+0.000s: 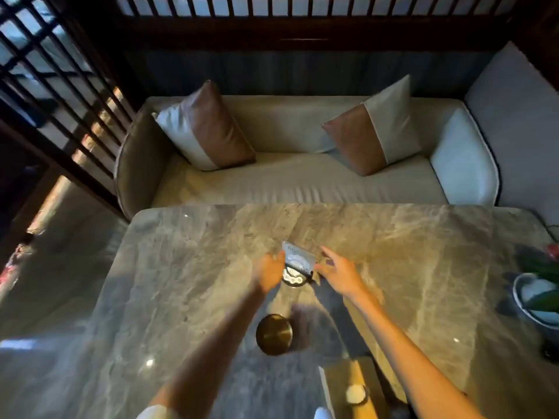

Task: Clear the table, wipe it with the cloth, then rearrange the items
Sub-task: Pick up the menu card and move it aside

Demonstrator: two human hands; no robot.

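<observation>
Marble worktop (393, 252): our open left hand (270, 270) and right hand (335, 272) flanked the upright card stand (298, 261), neither gripping.

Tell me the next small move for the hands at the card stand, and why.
Probably close both hands on the card stand and lift it: the left hand and right hand flank it with fingers open, neither clearly gripping, and the table isn't cleared.

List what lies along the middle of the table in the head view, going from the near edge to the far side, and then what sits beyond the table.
Small white cup on a wooden board → brass dish → round call-button base → upright card stand between left hand and right hand → bare marble table → sofa with two cushions.
</observation>
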